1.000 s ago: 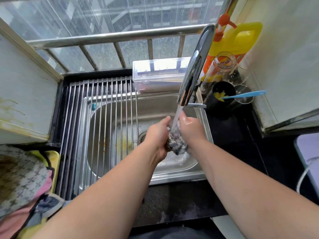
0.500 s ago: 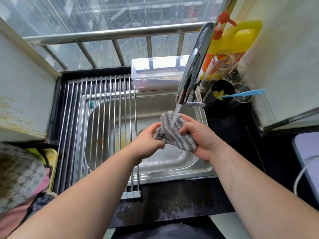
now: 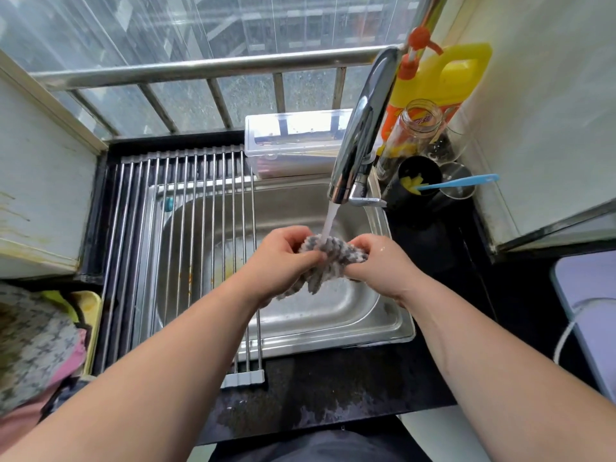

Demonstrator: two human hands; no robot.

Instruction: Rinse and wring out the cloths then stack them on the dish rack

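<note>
One wide-angle head cam, looking fwd & down, close over the stainless steel sink basin [image 3: 333, 315]. Grey metal window rail [image 3: 200, 70] at top, steel-rod dish rack [image 3: 181, 248] at left.

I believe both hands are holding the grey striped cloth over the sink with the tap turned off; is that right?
Not quite: the head view shows the tap running, its stream landing on the cloth. The left hand and right hand do hold it over the sink.
</note>
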